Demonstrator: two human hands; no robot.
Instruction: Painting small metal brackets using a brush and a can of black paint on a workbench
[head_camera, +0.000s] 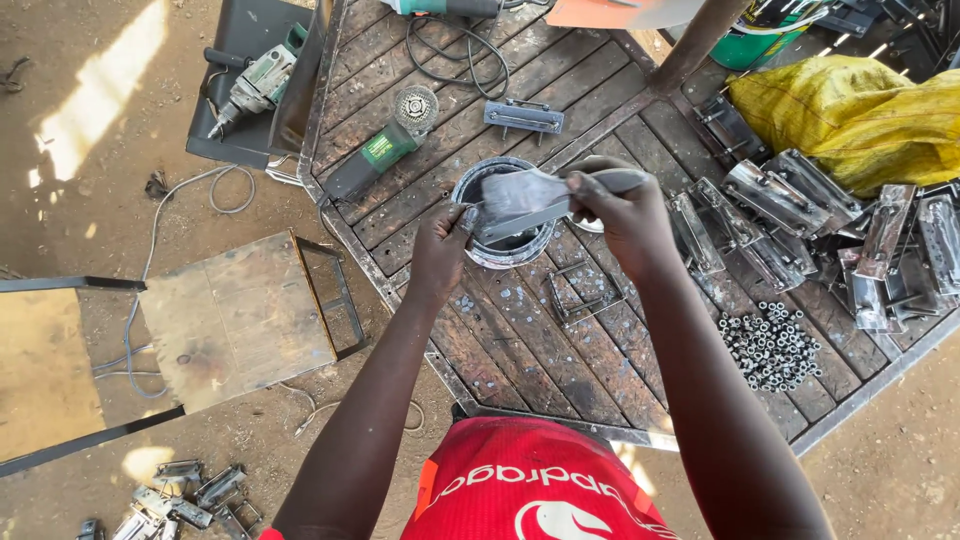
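Note:
My left hand (443, 243) pinches the near end of a flat grey metal bracket (520, 203) and holds it over a round paint can (500, 250) on the wooden table. My right hand (618, 205) grips a paintbrush (610, 181) whose silver-coated bristles lie on the bracket's top face. The can stands on the slatted worktable (520, 340) right below both hands.
Several silver-painted brackets (790, 215) lie at the right beside a pile of nuts (772, 347) and a yellow sack (860, 115). An angle grinder (378, 150), a drill (255, 88), cables and a small wire frame (582, 293) are nearby. A wooden stool (235, 320) stands to the left.

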